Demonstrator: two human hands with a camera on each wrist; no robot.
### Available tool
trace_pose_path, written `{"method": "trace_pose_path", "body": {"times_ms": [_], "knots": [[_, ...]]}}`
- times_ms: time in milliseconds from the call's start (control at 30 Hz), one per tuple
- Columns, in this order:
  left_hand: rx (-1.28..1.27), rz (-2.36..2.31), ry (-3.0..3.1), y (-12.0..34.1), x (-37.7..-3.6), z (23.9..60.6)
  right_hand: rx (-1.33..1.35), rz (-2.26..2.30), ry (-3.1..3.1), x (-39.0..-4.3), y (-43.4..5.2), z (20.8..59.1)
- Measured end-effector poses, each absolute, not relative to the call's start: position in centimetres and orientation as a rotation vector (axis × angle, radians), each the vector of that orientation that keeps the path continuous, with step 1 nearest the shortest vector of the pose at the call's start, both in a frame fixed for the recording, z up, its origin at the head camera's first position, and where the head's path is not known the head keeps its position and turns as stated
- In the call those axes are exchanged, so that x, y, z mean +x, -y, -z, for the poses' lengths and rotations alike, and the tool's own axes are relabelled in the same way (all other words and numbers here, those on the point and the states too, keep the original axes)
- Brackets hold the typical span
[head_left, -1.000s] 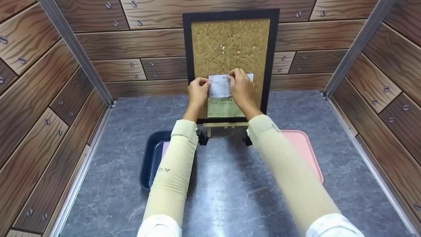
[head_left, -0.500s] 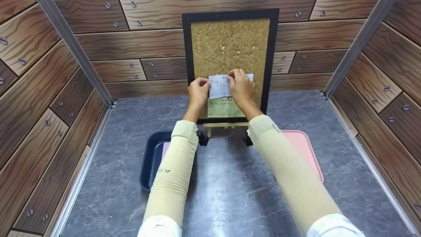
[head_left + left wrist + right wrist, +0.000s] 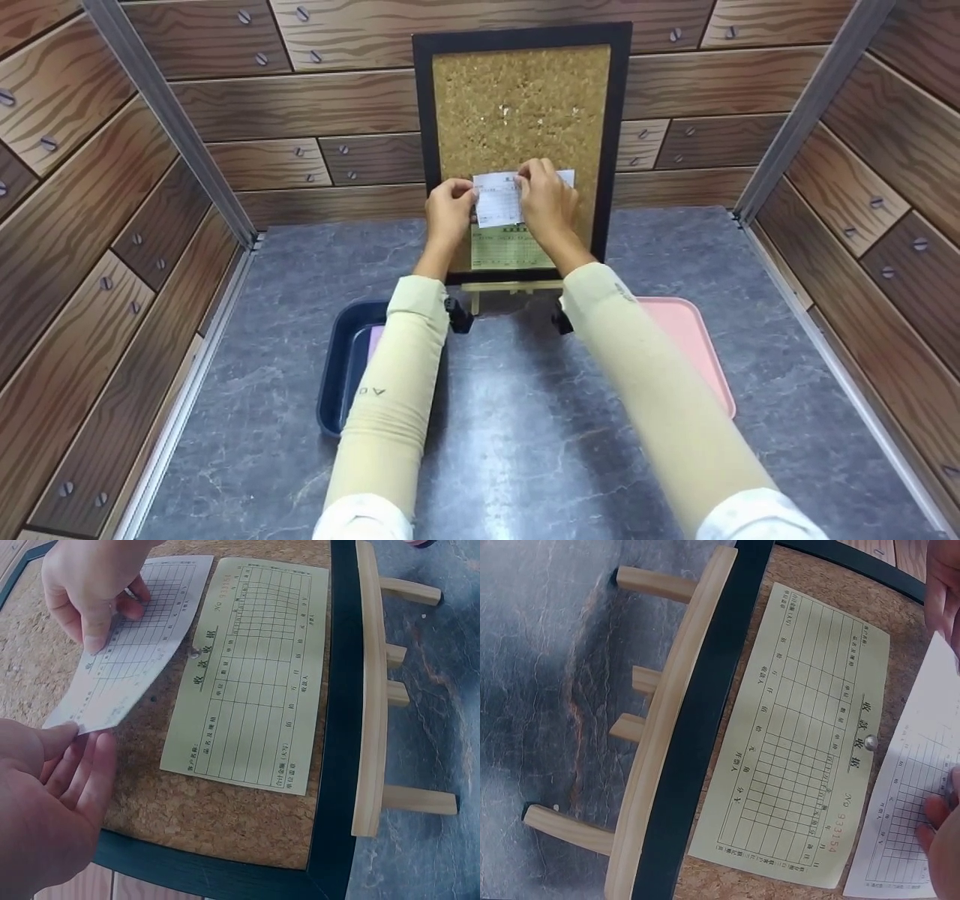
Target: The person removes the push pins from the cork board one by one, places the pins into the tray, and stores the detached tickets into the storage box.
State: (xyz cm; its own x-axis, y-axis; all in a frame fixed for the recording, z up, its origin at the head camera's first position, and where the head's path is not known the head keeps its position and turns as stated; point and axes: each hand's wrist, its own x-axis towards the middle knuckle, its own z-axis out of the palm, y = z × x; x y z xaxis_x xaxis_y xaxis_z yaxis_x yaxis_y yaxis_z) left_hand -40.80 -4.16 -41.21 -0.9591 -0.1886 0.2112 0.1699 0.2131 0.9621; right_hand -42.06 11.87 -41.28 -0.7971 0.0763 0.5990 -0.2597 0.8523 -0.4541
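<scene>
A white receipt slip (image 3: 496, 204) lies over the framed cork board (image 3: 525, 82), its lower left part bent up off the cork. My left hand (image 3: 448, 216) pinches the slip's left end between thumb and fingers. With curled fingers, my right hand (image 3: 553, 201) pinches the slip near the middle of its top edge and covers much of its right half. A small shiny spot shows by the right fingertips in the right wrist view; I cannot tell what it is. Below, a pale green receipt slip (image 3: 251, 682) is fixed by a clear push pin (image 3: 871, 742) at its heading.
The board stands on a small wooden easel (image 3: 667, 727) on the grey marbled table (image 3: 495, 450). A navy tray (image 3: 330, 375) with something purple is at left, partly under the left sleeve. A pink tray (image 3: 686, 330) is at right. Wood-patterned walls enclose the table.
The white slip's lower edge has tilted slightly, its left end gripped throughout. Both hands stay nearly in place at the slip. The head view has shifted a little.
</scene>
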Motion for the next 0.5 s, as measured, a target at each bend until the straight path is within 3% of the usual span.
{"method": "trace_pose_path", "body": {"times_ms": [500], "knots": [[-0.007,1.875,2.164,4.23,-40.7,41.13,0.179,-0.666,2.385,-41.59,-11.99,41.27]]}}
